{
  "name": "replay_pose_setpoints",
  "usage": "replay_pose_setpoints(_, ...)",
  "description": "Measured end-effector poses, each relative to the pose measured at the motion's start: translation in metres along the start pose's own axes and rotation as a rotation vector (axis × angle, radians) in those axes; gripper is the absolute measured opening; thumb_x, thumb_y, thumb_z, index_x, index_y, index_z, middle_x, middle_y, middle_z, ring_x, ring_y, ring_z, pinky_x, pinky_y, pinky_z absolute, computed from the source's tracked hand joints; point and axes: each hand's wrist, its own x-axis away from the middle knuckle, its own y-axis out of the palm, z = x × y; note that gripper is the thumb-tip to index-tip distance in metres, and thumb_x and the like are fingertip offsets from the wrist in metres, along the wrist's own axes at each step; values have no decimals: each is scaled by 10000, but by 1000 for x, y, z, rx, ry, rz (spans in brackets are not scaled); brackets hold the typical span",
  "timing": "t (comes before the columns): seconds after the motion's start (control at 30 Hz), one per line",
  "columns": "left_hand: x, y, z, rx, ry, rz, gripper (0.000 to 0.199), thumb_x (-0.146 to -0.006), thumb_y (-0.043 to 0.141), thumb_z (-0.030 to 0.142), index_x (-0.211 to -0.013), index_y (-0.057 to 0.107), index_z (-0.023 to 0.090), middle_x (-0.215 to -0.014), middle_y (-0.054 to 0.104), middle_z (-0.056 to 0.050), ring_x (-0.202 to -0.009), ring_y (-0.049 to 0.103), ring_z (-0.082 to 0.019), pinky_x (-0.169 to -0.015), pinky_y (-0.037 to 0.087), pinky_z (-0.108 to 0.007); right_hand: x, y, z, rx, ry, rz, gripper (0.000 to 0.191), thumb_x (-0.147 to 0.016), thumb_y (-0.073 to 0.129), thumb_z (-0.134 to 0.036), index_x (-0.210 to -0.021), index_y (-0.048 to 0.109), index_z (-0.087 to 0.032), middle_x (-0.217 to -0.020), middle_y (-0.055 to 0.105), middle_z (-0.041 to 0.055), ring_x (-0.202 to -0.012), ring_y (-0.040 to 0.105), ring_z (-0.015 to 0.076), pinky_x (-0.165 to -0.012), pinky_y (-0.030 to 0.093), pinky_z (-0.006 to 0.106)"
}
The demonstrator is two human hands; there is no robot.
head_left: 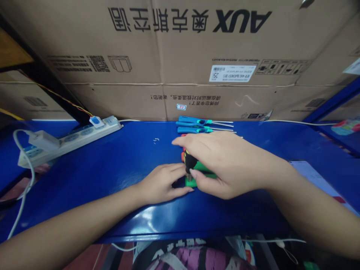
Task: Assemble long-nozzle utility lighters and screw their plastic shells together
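My right hand [227, 165] is closed around a black-and-yellow tool [191, 162], whose short metal tip points down. Under the tip lies a green piece [191, 182], largely covered by my right hand, so its kind is hidden. My left hand [164, 183] rests on the table with thumb and fingers closed in around the left end of the green piece. Red-orange ends [183, 154] of something show just behind the black-and-yellow tool. Farther back, several blue-handled screwdrivers [194, 130] lie side by side, shafts to the right.
Tiny silvery bits [156, 140] lie on the blue table [112, 180]. A white power strip [71, 139] with plugs and cables stands at the left. Behind the table rises a large cardboard box [135, 101]. A flat, pale, screen-like object [317, 180] is beside my right forearm.
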Motion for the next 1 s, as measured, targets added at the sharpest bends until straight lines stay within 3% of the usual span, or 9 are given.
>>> replay_pose_setpoints(0.1,0,0,0,-19,2,6,200,-932,642,389,-988,636,197,-945,720,-53,-857,692,-200,-750,544,-298,1,-1,0,22,12,-6,247,-946,470,-325,-1001,627,-143,-874,719,86,-749,635,215,-647,403,328)
replay_pose_setpoints(0.23,0,-1,-1,-19,11,-3,185,-943,626,381,-959,623,197,-936,716,-50,-840,688,-191,-740,537,-288,1,-2,0,-6,1,-11,295,-908,498,-289,-1132,598,-126,-983,716,108,-817,636,225,-650,397,321)
replay_pose_setpoints(0.33,0,-1,-1,-31,22,4,198,-953,616,392,-947,615,194,-924,712,-53,-846,684,-195,-733,530,-289,1,-2,-1,24,15,-29,234,-935,472,-305,-1043,608,-148,-857,703,68,-721,613,207,-626,372,321)
replay_pose_setpoints(0.43,0,0,-1,-38,10,-17,211,-959,604,396,-939,603,186,-931,709,-61,-844,681,-198,-714,523,-290,1,-3,0,7,2,-22,245,-889,490,-269,-1061,603,-136,-922,703,88,-767,616,217,-635,376,329)
replay_pose_setpoints(0.57,0,-1,-1,-23,-5,-22,216,-953,618,404,-940,610,188,-917,710,-52,-848,685,-197,-732,526,-292,1,-4,-1,67,2,-7,247,-949,450,-329,-920,625,-156,-796,687,64,-688,600,214,-614,366,340)
replay_pose_setpoints(0.7,0,-1,-1,-22,-10,-36,207,-955,610,394,-952,612,187,-927,708,-51,-842,683,-194,-721,521,-287,0,-4,-3,5,20,-14,310,-907,497,-297,-1135,604,-115,-998,708,114,-837,640,242,-657,406,341)
replay_pose_setpoints(0.8,0,-1,-1,-27,2,-17,216,-953,619,404,-958,616,188,-907,701,-46,-829,677,-192,-720,518,-285,1,-4,-3,4,70,-63,274,-937,480,-323,-1075,617,-131,-933,721,100,-768,644,227,-654,414,338)
replay_pose_setpoints(0.93,-1,0,-1,-26,5,-22,212,-953,617,402,-933,611,191,-881,690,-37,-804,672,-185,-698,509,-276,3,-4,-2,5,53,-35,339,-900,511,-297,-1172,593,-112,-1031,721,130,-865,664,252,-700,440,349)
replay_pose_setpoints(1.0,0,0,-2,-22,2,-18,212,-950,626,405,-946,613,193,-893,695,-36,-826,679,-190,-722,514,-281,3,-4,-2,35,50,-31,274,-930,487,-318,-1073,625,-128,-934,724,107,-808,664,250,-677,434,351)
